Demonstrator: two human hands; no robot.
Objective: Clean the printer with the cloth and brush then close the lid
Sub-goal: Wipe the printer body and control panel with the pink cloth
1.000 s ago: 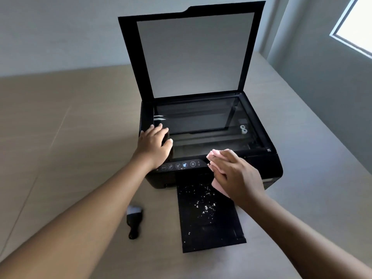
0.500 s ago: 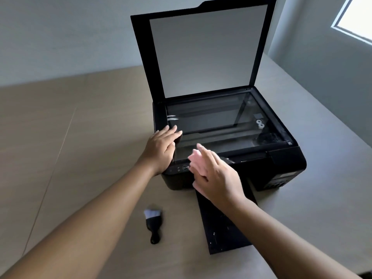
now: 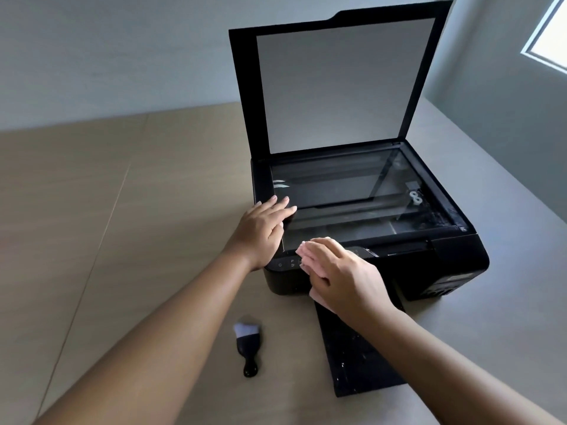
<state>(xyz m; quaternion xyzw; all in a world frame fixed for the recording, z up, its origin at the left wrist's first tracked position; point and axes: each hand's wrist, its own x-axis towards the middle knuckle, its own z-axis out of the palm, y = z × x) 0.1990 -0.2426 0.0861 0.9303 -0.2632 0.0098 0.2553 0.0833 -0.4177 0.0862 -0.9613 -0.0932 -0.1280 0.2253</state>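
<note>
A black printer (image 3: 454,259) stands on the table with its lid (image 3: 340,84) raised upright, showing the scanner glass (image 3: 352,191). My left hand (image 3: 260,231) lies flat on the printer's front left corner, fingers spread, holding nothing. My right hand (image 3: 343,274) presses a pink cloth (image 3: 306,254) onto the control panel at the printer's front edge. A small black brush (image 3: 248,342) with pale bristles lies on the table in front of the printer, to the left of the output tray (image 3: 359,366), which carries white specks.
The tan table (image 3: 122,240) stretches left and toward me. A grey wall rises close behind and to the right of the printer, with a window (image 3: 552,35) at the top right. The table's right edge (image 3: 521,194) runs near the printer.
My right hand with the cloth has slid left along the printer's front edge to the control panel. My left hand has stayed on the corner. The view has shifted left.
</note>
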